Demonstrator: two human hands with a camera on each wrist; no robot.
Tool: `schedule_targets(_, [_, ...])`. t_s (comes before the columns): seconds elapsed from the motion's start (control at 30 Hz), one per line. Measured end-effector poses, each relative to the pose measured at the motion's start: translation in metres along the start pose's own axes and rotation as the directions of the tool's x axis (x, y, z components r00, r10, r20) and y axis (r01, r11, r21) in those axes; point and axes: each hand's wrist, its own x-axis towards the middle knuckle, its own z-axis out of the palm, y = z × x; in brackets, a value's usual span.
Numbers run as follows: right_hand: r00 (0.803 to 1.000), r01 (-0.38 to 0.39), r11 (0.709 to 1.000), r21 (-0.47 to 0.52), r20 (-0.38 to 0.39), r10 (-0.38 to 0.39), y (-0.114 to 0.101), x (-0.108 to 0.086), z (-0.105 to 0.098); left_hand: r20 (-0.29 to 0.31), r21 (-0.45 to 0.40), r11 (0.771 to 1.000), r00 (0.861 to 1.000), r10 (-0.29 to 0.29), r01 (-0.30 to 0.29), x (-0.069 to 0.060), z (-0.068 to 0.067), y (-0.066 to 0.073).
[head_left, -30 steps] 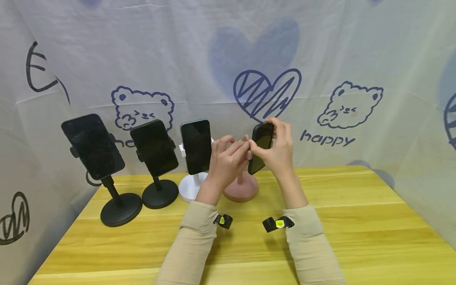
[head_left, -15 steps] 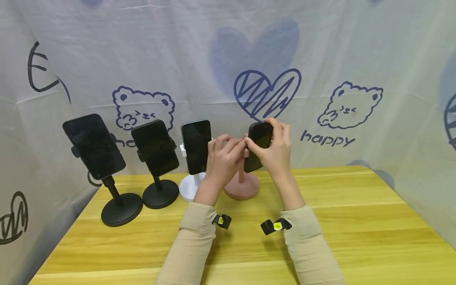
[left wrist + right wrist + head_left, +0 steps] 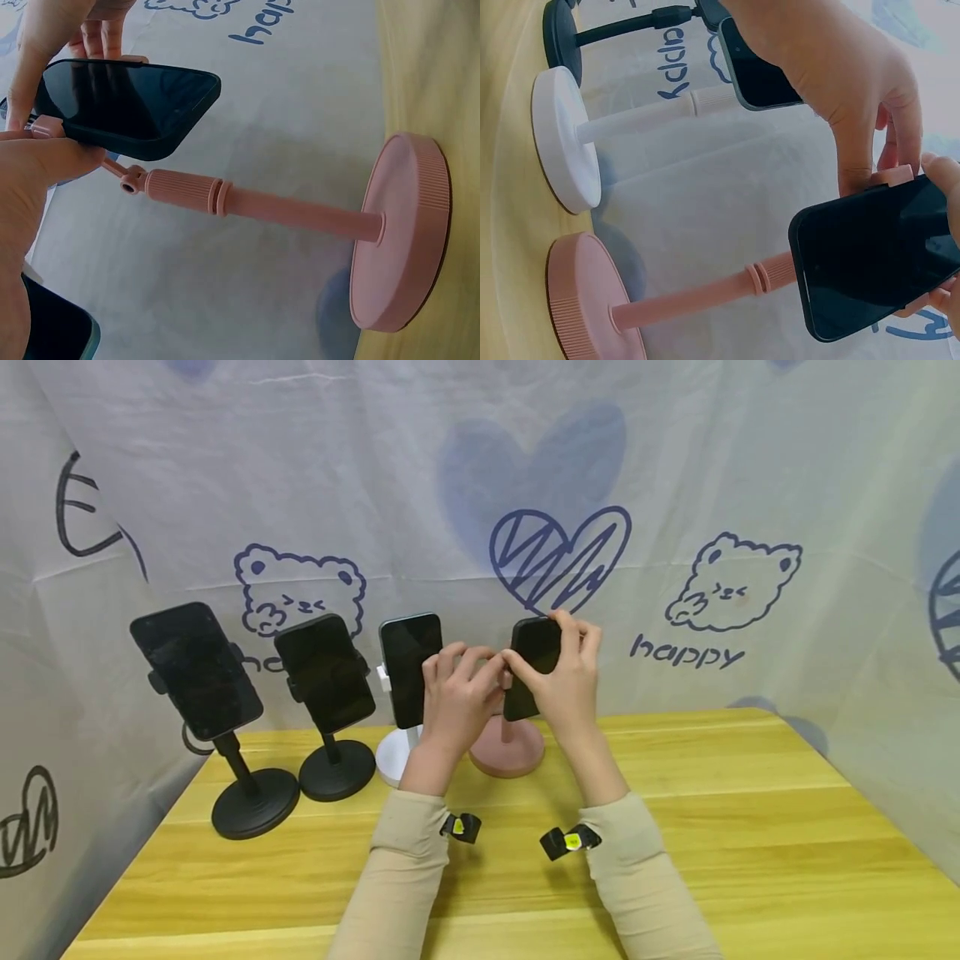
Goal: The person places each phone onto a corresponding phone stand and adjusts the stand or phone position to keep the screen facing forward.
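A black phone (image 3: 537,645) sits upright against the holder of a pink phone stand (image 3: 507,748). My left hand (image 3: 459,693) pinches the stand's pink clamp (image 3: 892,177) at the phone's left edge. Around the phone's right edge my right hand (image 3: 567,687) curls its fingers, with its thumb across at the left side near the clamp. In the left wrist view, the pink stem (image 3: 292,212) runs from the round base to a small hinge (image 3: 133,180) below the phone. Fingers hide part of the clamp.
Left of the hands stand a white phone stand (image 3: 562,139) and two black phone stands (image 3: 255,802), each bearing a dark-screened phone. The white one's phone (image 3: 411,668) is close behind my left hand. A printed cloth (image 3: 675,460) hangs behind the wooden table (image 3: 750,827).
Both hands and the black phone have shifted a little to the left. The phone has turned so that its screen faces more toward me. The other stands have stayed put.
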Motion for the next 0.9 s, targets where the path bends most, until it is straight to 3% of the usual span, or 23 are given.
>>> schedule_targets(0.2, [0.999,0.020,1.000,-0.013,-0.028,-0.020,-0.002,-0.001,0.002,0.036,-0.035,0.999,0.999,-0.024,0.026,0.001,-0.002,0.000])
schedule_targets(0.43, [0.998,0.022,0.999,-0.028,-0.050,-0.023,-0.001,-0.001,0.004,0.085,-0.011,0.998,0.994,-0.063,0.064,0.000,-0.003,0.002])
schedule_targets(0.67, [0.998,0.016,1.000,-0.007,-0.056,-0.016,-0.001,0.000,0.006,0.114,0.004,0.998,0.992,-0.061,0.061,-0.002,-0.009,0.000])
schedule_targets(0.9, [1.000,0.011,0.999,0.037,0.008,-0.012,-0.001,-0.005,0.004,0.192,0.008,0.997,0.979,-0.073,0.072,-0.007,-0.022,-0.002])
